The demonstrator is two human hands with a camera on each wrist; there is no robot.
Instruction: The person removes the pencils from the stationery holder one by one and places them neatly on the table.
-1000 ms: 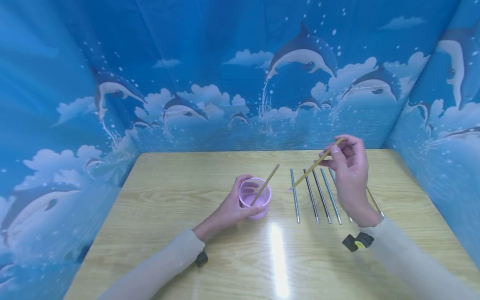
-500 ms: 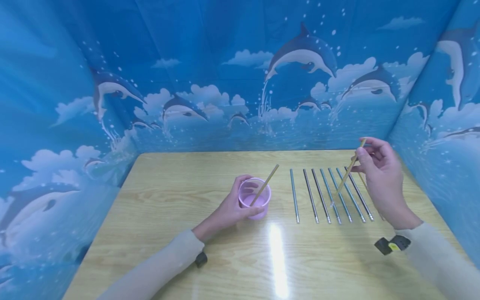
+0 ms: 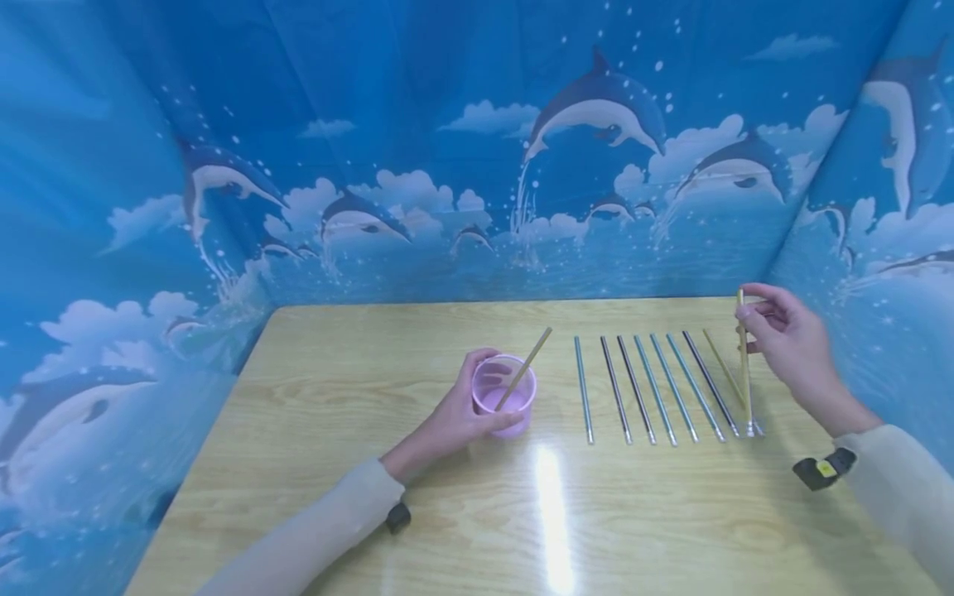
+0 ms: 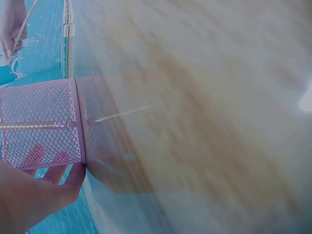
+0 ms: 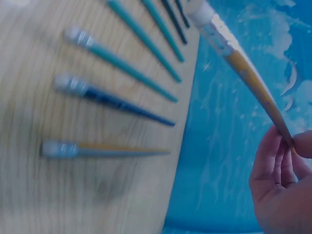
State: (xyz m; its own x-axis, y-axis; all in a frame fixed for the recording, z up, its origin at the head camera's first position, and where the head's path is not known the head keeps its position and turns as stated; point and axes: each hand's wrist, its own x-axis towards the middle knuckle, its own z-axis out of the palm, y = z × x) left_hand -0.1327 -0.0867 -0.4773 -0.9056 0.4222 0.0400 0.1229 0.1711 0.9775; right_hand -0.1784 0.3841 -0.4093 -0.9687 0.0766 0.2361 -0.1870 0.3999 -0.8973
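Observation:
My left hand [image 3: 456,420] grips a pink mesh pencil cup [image 3: 522,424] from the left, its thumb across the near side. One gold pencil [image 3: 531,362] leans inside the cup toward the right. My right hand [image 3: 799,343] pinches another gold pencil [image 5: 253,80] near its unerased end, with the white eraser end pointing down in the head view. This pencil hangs over the right end of a row of pencils. Just left of it lies a gold pencil [image 3: 719,358] on the table. Whether the held pencil's eraser touches the table, I cannot tell.
Several teal and dark blue pencils, such as a teal pencil [image 3: 584,389] and a dark blue pencil [image 3: 711,383], lie side by side, erasers toward me. A wooden table [image 3: 335,389] carries everything. Blue dolphin-print cloth [image 3: 417,165] stands around its back and sides.
My right hand has moved right along the row with the gold pencil, which has swung from slanting to nearly vertical in the head view. My left hand and the cup stay put.

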